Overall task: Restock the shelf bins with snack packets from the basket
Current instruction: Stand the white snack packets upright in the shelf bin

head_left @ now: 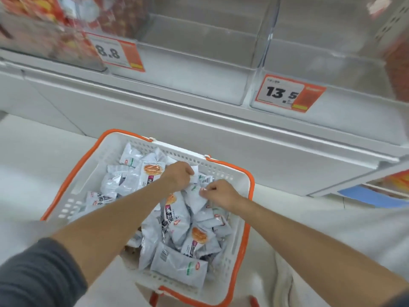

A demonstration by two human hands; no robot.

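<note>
Head view: a white slotted plastic basket [183,155] with an orange rim is seen near, in front of a white shelf unit, and is heaped with pale grey foil snack packets [179,264], some printed with an orange biscuit picture. Both hands are lowered into its far half. The left hand [178,176] is curled round the edge of one small packet [195,175] by the far wall, fingers closed on it. The right hand [218,192], just right of it and slightly nearer, is pinched by thumb and fingertips on the corner of another pale packet [194,199]. The hands are close together but not touching. Farther off, clear plastic shelf bins [194,69] are lined along the shelf, fronted by orange-edged price tags [287,93]. At far left, blurred red packets [33,29] are seen in one bin.
</note>
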